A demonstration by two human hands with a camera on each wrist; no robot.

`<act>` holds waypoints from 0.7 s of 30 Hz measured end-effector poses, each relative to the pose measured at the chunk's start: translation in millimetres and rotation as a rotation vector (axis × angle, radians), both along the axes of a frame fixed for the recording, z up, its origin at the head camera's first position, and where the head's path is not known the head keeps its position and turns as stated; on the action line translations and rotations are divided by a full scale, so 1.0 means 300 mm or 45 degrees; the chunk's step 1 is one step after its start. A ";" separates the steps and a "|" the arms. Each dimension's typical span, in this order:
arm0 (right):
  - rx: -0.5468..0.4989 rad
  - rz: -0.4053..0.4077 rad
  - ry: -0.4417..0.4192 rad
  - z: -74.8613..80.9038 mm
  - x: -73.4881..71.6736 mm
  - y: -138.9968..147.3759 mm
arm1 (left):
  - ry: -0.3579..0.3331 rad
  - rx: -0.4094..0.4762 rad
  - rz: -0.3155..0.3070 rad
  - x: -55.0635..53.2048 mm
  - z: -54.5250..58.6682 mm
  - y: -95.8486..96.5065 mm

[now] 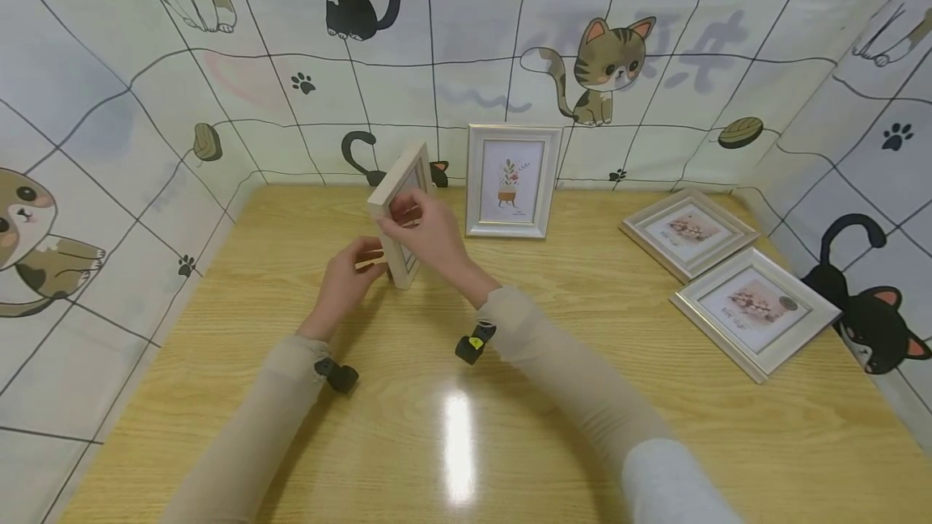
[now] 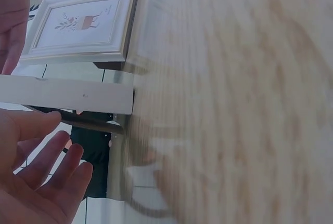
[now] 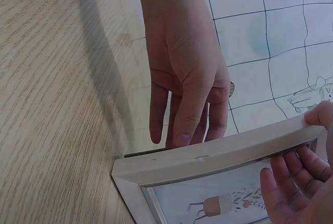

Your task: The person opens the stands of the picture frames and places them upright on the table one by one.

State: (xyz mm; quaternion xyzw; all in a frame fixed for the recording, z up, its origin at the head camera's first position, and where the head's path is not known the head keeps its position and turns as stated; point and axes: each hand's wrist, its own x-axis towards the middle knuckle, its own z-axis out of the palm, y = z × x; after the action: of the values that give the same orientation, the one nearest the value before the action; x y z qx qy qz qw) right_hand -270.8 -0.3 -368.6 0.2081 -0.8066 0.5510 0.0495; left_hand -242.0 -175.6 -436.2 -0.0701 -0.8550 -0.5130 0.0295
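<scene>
A pale picture frame [image 1: 402, 213] with a potted-plant print [image 3: 213, 206] stands upright on the table, seen nearly edge-on in the head view. My right hand [image 1: 431, 237] holds it, thumb on the side edge and fingers at the front face, as the right wrist view [image 3: 307, 182] shows. Behind the frame is my left hand [image 1: 349, 277], its fingers loosely spread. In the left wrist view the left thumb [image 2: 44, 122] is at the dark stand leg [image 2: 93, 122] on the frame's back; whether it touches is unclear.
A second white frame [image 1: 473, 184] with a plant print stands upright against the back wall. To the right lie two frames with blossom prints, one [image 1: 633, 225] partly under the other [image 1: 757, 362]. Cat-patterned cloth [image 1: 480, 87] encloses the wooden table [image 1: 379, 443] at back and sides.
</scene>
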 end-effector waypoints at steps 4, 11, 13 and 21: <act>0.011 0.002 0.001 0.002 0.000 0.008 | 0.005 -0.011 -0.019 -0.004 -0.002 0.006; 0.021 0.008 0.000 0.002 -0.001 0.019 | -0.012 -0.069 -0.041 -0.007 0.002 0.016; 0.022 0.014 0.006 0.002 -0.001 0.021 | -0.020 -0.075 -0.038 -0.009 0.002 0.017; 0.029 0.025 0.010 -0.001 -0.004 0.027 | -0.018 -0.079 -0.050 -0.012 -0.002 0.015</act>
State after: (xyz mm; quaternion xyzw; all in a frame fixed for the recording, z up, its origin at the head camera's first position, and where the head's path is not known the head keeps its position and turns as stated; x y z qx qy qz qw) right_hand -271.9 7.8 -368.8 0.2188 -0.8105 0.5415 0.0448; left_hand -245.6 -171.0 -436.9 -0.0840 -0.8692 -0.4872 0.0111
